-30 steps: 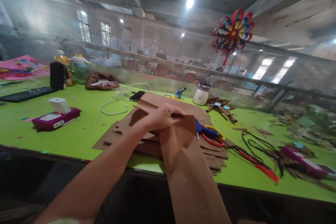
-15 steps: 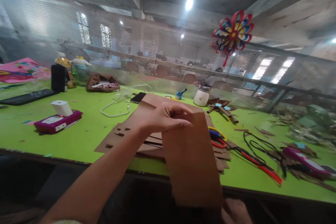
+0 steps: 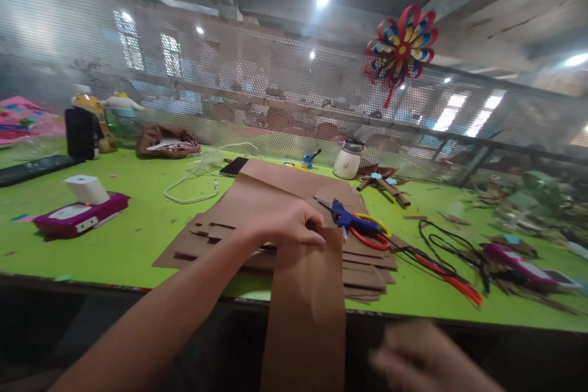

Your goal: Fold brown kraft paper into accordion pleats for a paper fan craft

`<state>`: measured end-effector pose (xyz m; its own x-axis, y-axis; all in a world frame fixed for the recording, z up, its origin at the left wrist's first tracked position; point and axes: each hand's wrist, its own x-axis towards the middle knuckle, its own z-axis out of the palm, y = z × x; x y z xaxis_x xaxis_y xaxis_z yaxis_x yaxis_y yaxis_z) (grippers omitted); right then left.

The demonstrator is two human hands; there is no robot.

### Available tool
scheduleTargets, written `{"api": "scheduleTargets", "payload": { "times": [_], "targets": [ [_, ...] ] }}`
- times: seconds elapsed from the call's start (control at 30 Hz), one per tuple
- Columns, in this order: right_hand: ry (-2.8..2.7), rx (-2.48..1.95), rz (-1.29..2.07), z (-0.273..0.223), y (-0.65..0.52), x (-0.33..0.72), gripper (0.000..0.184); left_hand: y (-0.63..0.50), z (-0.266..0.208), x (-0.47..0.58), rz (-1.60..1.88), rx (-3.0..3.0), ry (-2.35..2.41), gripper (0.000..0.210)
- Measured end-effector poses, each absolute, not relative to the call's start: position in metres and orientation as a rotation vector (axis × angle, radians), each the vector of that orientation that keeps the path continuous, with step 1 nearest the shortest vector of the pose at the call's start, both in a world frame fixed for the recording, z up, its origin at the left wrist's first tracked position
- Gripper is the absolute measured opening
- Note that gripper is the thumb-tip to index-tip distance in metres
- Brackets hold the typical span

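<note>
Worktop (image 3: 133, 251), one, was green. Perforated screen (image 3: 275, 67), one, stood at twelve o'clock, along the far side. Flower-shaped ornament (image 3: 402, 49), red, blue and yellow, hung between one and two o'clock. Pale jar (image 3: 346, 162), dark-lidded, stood near three. Purple box (image 3: 68, 220), bearing a white block (image 3: 86, 189), lay between eight and nine. White cable (image 3: 193, 200) lay curved near nine. Brown pouch (image 3: 158, 150) sat between nine and ten.

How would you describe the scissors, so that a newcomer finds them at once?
On the green table, find the stack of brown sheets. The scissors lie at its right side, to the right of the left hand. Their blue, red and yellow colours set them apart from the brown sheets.
</note>
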<state>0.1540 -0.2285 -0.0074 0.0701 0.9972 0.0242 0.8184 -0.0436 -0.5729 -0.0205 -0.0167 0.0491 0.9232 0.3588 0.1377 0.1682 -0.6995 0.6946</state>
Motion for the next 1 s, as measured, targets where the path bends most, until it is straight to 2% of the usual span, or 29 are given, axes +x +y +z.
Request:
{"api": "scheduleTargets", "payload": {
  "times": [0.03,0.1,0.2,0.27,0.33,0.53,1.0],
  "targets": [
    [-1.787,-1.885,0.496,0.007,-0.217,0.16,0.028,-0.015,0.049,-0.02,0.326,2.332,0.383,0.016],
    [-1.68,-1.703,0.302,0.031,-0.185,0.169,0.026,-0.015,0.049,-0.02,0.295,2.274,0.397,0.019],
    [-1.719,-1.478,0.535,0.043,-0.131,0.169,0.027,-0.014,0.046,-0.021,0.277,2.223,0.426,0.02],
    [-1.735,-1.395,0.765,0.04,-0.103,0.163,0.024,-0.011,0.046,-0.023,0.287,2.234,0.452,0.019],
    [-1.712,-1.31,0.824,0.034,-0.085,0.159,0.025,-0.007,0.048,-0.026,0.321,2.246,0.496,0.017],
    [-1.577,-1.255,0.725,0.031,-0.062,0.167,0.027,0.017,0.059,-0.041,0.669,2.124,0.732,0.027],
    [-1.39,-1.095,0.792,0.011,-0.055,0.177,0.03,0.017,0.048,-0.045,0.647,1.725,0.679,0.022]
  ]
}}
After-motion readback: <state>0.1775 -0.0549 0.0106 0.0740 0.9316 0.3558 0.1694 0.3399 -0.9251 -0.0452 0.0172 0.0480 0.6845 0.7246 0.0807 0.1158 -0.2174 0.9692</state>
